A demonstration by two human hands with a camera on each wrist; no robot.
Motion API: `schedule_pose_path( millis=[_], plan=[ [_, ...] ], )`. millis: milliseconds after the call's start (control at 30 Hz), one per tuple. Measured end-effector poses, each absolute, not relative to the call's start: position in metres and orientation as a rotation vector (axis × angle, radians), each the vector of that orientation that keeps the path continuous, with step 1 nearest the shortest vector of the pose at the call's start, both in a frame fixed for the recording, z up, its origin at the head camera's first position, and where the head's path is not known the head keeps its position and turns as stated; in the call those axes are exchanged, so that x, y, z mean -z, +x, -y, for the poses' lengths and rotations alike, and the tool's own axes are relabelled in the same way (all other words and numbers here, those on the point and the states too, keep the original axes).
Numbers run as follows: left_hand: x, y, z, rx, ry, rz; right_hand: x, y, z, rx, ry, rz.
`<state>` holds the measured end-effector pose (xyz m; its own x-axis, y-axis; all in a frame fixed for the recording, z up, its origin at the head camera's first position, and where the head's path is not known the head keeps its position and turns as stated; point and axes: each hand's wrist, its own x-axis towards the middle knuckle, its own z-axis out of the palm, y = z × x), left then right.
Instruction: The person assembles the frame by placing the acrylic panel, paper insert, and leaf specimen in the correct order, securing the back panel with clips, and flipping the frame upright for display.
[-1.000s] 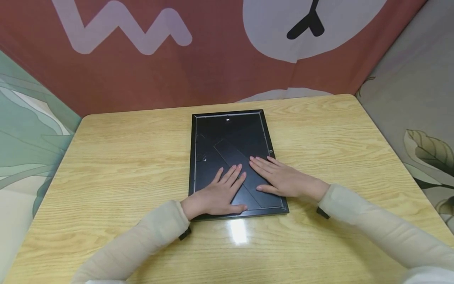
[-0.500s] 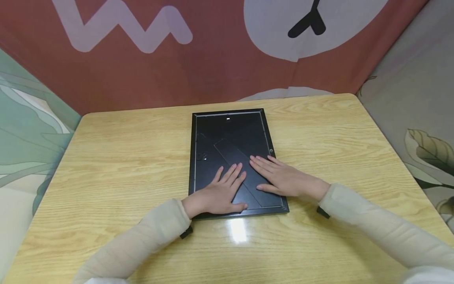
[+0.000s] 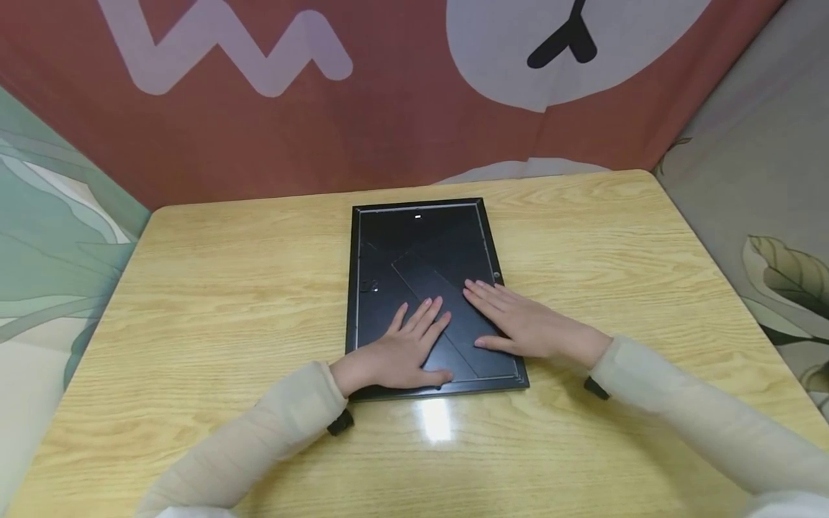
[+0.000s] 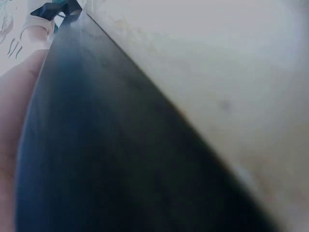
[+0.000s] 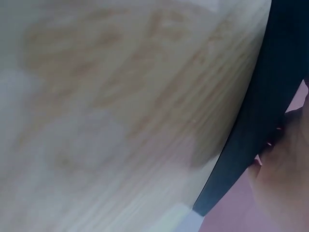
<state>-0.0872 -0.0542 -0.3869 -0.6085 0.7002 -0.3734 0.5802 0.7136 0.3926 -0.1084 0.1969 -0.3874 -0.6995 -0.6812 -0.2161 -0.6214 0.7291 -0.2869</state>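
Observation:
A black picture frame lies back side up on the wooden table, its diagonal stand strip folded flat against the backing. My left hand rests on the lower left part of the backing, fingers spread and straight. On the right side, my right hand lies flat across the edge, fingertips on the backing near the stand. In the left wrist view the dark side of the picture frame fills the middle, close to the camera. The right wrist view has the frame's black edge with part of the right hand beside it.
The wood-grain table extends on both sides of the frame. Behind it hangs a red-brown cloth with white shapes. Patterned cloths flank the left and the right. A bright light reflection shows near the frame's bottom edge.
My right hand has slid slightly to the right, its fingertips moving outward on the backing. The left hand and the picture frame stay in place.

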Motion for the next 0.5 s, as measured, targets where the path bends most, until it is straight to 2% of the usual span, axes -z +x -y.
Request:
schedule_pose_path(
  millis=[333,500],
  plan=[
    [0.383,-0.087,0.057,-0.374,1.054,-2.322,0.385,-0.096,-0.224,0.314,-0.998,-2.663],
    [0.382,-0.086,0.056,-0.367,1.056,-2.330,0.387,-0.085,-0.232,0.262,-1.080,-2.738]
  ],
)
